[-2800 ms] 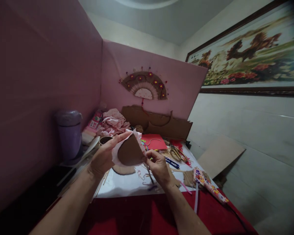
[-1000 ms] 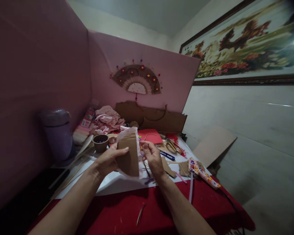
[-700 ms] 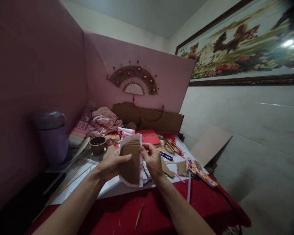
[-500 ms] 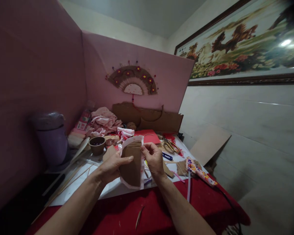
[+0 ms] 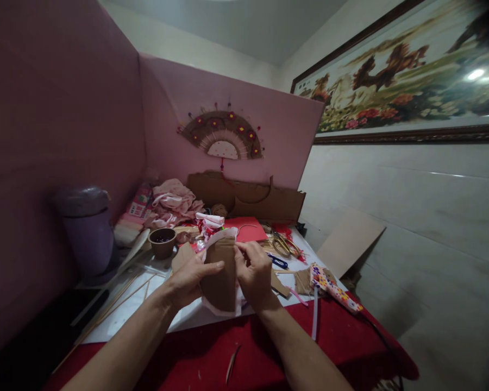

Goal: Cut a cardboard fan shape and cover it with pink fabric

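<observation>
A half-round piece of brown cardboard [image 5: 220, 277], bordered by pale pink-white fabric, is held upright above the table. My left hand [image 5: 190, 277] grips its curved left side, thumb lying across the cardboard face and fingers behind it. On the straight right edge, my right hand [image 5: 253, 269] pinches the fabric border near the top, fingers curled. The fabric's lower rim shows beneath the cardboard. Behind the piece lie a red sheet [image 5: 248, 230] and rolled pink-white fabric [image 5: 210, 220].
A floral glue gun [image 5: 336, 290] lies at the right on the red cloth [image 5: 195, 353]. Scissors [image 5: 284, 245] and a blue cutter [image 5: 279, 262] are beyond my right hand. At left stand a brown cup [image 5: 162, 243] and a purple container [image 5: 87, 233]. A decorated fan [image 5: 222, 136] hangs behind.
My right hand has turned and shifted slightly left, with its fingers curled more over the straight edge. Less of the fabric strip along that edge shows now.
</observation>
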Demonstrator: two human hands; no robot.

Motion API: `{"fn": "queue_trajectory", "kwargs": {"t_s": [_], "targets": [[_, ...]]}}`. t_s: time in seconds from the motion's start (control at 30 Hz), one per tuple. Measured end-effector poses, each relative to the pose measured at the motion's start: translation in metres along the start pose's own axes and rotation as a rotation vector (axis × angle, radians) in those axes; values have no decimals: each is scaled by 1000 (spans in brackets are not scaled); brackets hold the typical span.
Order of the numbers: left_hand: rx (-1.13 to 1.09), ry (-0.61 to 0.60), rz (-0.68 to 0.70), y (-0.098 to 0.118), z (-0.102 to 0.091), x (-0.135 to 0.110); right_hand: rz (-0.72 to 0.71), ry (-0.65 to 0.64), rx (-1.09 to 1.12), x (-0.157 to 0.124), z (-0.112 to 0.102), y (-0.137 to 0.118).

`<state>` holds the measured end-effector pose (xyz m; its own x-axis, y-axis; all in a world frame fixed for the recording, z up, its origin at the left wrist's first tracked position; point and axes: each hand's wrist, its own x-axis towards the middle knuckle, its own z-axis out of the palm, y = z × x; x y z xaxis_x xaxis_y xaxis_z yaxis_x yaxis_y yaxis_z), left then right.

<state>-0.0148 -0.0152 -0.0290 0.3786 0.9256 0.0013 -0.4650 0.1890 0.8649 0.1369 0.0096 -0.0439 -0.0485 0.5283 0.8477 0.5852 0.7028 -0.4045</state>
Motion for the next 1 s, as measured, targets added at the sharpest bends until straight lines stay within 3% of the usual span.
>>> {"fn": "queue_trajectory", "kwargs": {"t_s": [0.17, 0.6, 0.73, 0.87, 0.93, 1.0], "targets": [[-22, 8, 19, 0, -1, 0, -163, -49, -161, -3, 1, 2], [-17, 33, 4, 2, 1, 0, -214, -196, -373, -6, -1, -5], [-6, 42, 34, 3, -2, 0, -76, -137, -128, -2, -2, -7], [-8, 81, 124, 9, -7, 0, 247, -7, 227, 3, -3, -7], [-32, 137, 134, 13, -10, 1, 382, -43, 352, 4, -1, -6], [-65, 194, 145, 16, -11, 1, 425, -114, 420, 3, 1, -5]]}}
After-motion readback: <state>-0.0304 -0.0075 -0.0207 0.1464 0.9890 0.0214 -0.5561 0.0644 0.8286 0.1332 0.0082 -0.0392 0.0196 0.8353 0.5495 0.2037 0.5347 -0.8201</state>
